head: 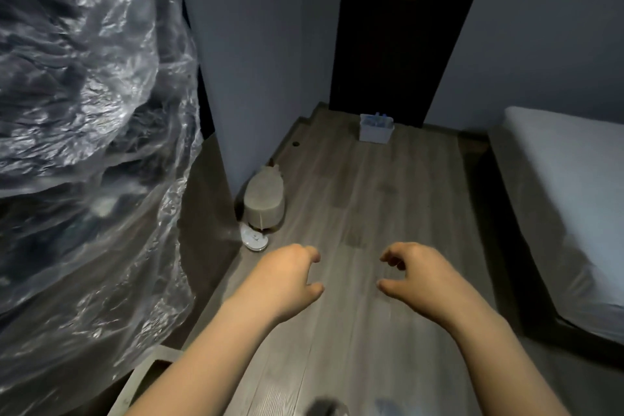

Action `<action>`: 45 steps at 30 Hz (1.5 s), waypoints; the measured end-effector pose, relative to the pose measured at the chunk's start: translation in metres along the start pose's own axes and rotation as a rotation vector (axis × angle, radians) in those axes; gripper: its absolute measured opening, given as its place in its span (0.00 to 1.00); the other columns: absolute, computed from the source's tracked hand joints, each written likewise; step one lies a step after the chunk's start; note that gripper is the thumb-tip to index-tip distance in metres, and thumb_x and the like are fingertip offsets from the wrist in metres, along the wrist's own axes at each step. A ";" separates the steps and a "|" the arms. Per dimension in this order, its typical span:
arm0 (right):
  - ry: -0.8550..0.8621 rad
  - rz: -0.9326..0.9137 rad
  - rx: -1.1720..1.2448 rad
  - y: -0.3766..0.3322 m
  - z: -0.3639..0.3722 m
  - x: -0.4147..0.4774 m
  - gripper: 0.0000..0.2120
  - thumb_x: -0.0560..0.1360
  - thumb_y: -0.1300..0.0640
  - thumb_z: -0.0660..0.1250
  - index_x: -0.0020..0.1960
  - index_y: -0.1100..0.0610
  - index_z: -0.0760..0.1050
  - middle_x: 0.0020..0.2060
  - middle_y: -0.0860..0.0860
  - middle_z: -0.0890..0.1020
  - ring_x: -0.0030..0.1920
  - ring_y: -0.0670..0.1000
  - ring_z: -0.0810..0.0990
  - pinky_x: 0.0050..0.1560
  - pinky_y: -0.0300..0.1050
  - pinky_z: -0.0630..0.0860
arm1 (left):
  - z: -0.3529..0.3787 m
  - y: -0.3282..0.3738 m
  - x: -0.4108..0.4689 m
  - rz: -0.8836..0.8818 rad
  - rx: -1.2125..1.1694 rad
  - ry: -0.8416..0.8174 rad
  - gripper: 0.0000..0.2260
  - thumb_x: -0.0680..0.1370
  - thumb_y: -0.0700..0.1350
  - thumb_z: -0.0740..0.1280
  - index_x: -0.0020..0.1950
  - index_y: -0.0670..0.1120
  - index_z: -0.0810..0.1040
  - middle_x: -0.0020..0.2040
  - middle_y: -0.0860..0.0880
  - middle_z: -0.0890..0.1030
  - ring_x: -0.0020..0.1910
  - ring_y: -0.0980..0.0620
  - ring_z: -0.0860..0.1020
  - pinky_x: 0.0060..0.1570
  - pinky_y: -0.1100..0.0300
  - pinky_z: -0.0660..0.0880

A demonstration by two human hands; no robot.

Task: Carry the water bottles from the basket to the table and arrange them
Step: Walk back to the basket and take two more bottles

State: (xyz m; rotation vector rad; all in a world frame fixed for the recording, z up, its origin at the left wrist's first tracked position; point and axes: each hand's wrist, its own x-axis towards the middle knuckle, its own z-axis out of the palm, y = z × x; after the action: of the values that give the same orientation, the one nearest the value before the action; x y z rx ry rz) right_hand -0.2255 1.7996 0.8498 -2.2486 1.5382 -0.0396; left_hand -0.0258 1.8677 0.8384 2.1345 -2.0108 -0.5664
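Note:
A small white basket (pixel 375 132) stands on the wooden floor at the far end of the room, in front of a dark door. Blue-capped water bottles (pixel 377 118) poke out of its top. My left hand (pixel 287 277) and my right hand (pixel 418 275) are held out in front of me, well short of the basket. Both hold nothing, with the fingers curled loosely and apart. No table shows in this view.
A large bundle wrapped in clear plastic (pixel 84 111) fills the left side. A beige bin (pixel 265 201) and a white round object (pixel 254 239) sit by the wall corner. A bed with a white mattress (pixel 567 186) runs along the right. The dark door (pixel 401 37) carries a yellow notice.

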 end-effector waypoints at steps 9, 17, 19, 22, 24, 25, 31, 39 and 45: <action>-0.059 0.014 0.024 0.074 -0.049 0.120 0.23 0.71 0.51 0.70 0.65 0.50 0.73 0.60 0.47 0.77 0.58 0.45 0.76 0.55 0.36 0.72 | -0.008 0.037 0.142 -0.039 -0.033 -0.027 0.21 0.76 0.53 0.65 0.68 0.50 0.69 0.65 0.51 0.75 0.65 0.51 0.72 0.61 0.60 0.70; -0.084 0.051 0.023 0.115 -0.074 0.221 0.22 0.72 0.50 0.69 0.65 0.51 0.73 0.60 0.48 0.78 0.59 0.45 0.76 0.55 0.36 0.72 | -0.017 0.040 0.262 -0.020 -0.043 -0.062 0.21 0.76 0.53 0.65 0.68 0.50 0.70 0.65 0.49 0.75 0.65 0.50 0.73 0.62 0.59 0.70; -0.079 0.062 0.014 0.122 -0.077 0.252 0.22 0.72 0.50 0.69 0.65 0.50 0.73 0.59 0.47 0.78 0.58 0.44 0.76 0.54 0.34 0.71 | -0.020 0.035 0.297 -0.009 -0.041 -0.068 0.22 0.76 0.53 0.65 0.68 0.50 0.70 0.65 0.49 0.75 0.65 0.50 0.73 0.62 0.59 0.70; -0.064 0.078 0.009 0.129 -0.083 0.304 0.22 0.71 0.50 0.70 0.64 0.49 0.73 0.59 0.46 0.78 0.58 0.43 0.76 0.54 0.33 0.71 | -0.027 0.023 0.353 0.014 -0.043 -0.075 0.22 0.76 0.53 0.65 0.69 0.50 0.70 0.65 0.49 0.75 0.65 0.50 0.72 0.61 0.60 0.70; -0.075 0.102 0.027 0.130 -0.090 0.342 0.23 0.71 0.49 0.70 0.65 0.49 0.73 0.59 0.46 0.78 0.58 0.44 0.76 0.55 0.35 0.71 | -0.036 0.013 0.392 0.029 -0.060 -0.079 0.22 0.76 0.52 0.64 0.69 0.50 0.69 0.66 0.49 0.74 0.65 0.51 0.72 0.61 0.61 0.69; -0.093 0.122 0.040 0.129 -0.094 0.361 0.23 0.71 0.49 0.71 0.65 0.49 0.72 0.60 0.46 0.77 0.59 0.45 0.76 0.56 0.36 0.72 | -0.041 0.008 0.410 0.037 -0.066 -0.082 0.22 0.76 0.52 0.64 0.70 0.50 0.69 0.67 0.50 0.74 0.66 0.51 0.71 0.62 0.62 0.68; -0.072 0.125 -0.006 0.125 -0.113 0.458 0.22 0.72 0.47 0.70 0.64 0.48 0.72 0.58 0.45 0.77 0.55 0.43 0.76 0.56 0.36 0.74 | -0.074 -0.019 0.512 0.083 -0.042 -0.103 0.22 0.76 0.54 0.65 0.68 0.50 0.70 0.64 0.49 0.75 0.63 0.49 0.74 0.60 0.61 0.70; -0.064 0.137 -0.030 0.143 -0.135 0.568 0.21 0.71 0.46 0.71 0.63 0.47 0.74 0.55 0.44 0.79 0.50 0.41 0.76 0.50 0.34 0.76 | -0.093 -0.035 0.629 0.109 -0.026 -0.118 0.17 0.74 0.53 0.66 0.60 0.48 0.75 0.58 0.47 0.78 0.58 0.48 0.76 0.55 0.61 0.71; -0.045 0.125 -0.003 0.174 -0.150 0.662 0.21 0.70 0.46 0.71 0.62 0.46 0.73 0.54 0.43 0.78 0.45 0.39 0.73 0.47 0.34 0.76 | -0.100 -0.036 0.725 0.101 -0.044 -0.118 0.18 0.75 0.53 0.66 0.63 0.48 0.74 0.61 0.47 0.77 0.60 0.49 0.75 0.59 0.59 0.71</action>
State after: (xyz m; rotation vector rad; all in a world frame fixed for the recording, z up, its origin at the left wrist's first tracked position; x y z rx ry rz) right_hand -0.1602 1.1047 0.7902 -2.1364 1.6521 0.0495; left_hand 0.0648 1.1421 0.7972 2.0052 -2.1321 -0.7289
